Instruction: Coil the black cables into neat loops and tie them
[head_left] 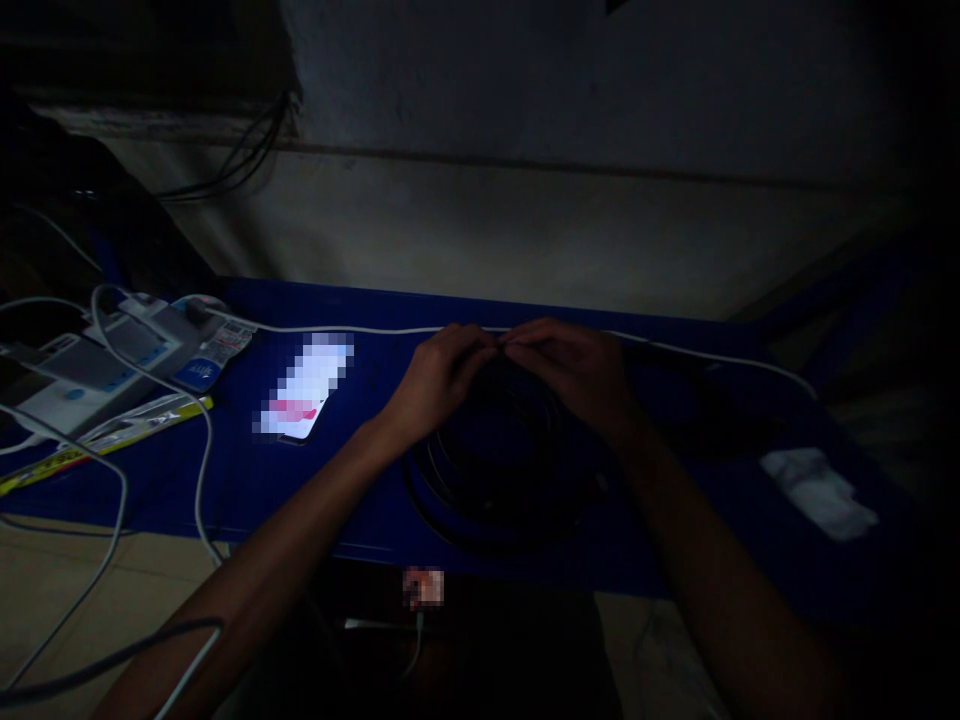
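Observation:
A dark coil (pixel 491 545), which looks like black cable, lies on the blue bench. At its far side my left hand (pixel 446 370) is closed, thumb and fingers pinched on the black cable. My right hand (pixel 566 365) pinches the cable there too, its fingertips almost meeting the left ones. The dim light hides the exact piece between the fingertips. A white cord (pixel 360 329) runs along the bench's back edge, passing behind both hands.
On the blue bench (pixel 360 490), a lit phone (pixel 307 385) lies left of my hands. Farther left are a white power strip (pixel 150 340), a small packet (pixel 214 355), a yellow-edged wrapper (pixel 112 435) and loose cords. A crumpled white tissue (pixel 817 490) lies right.

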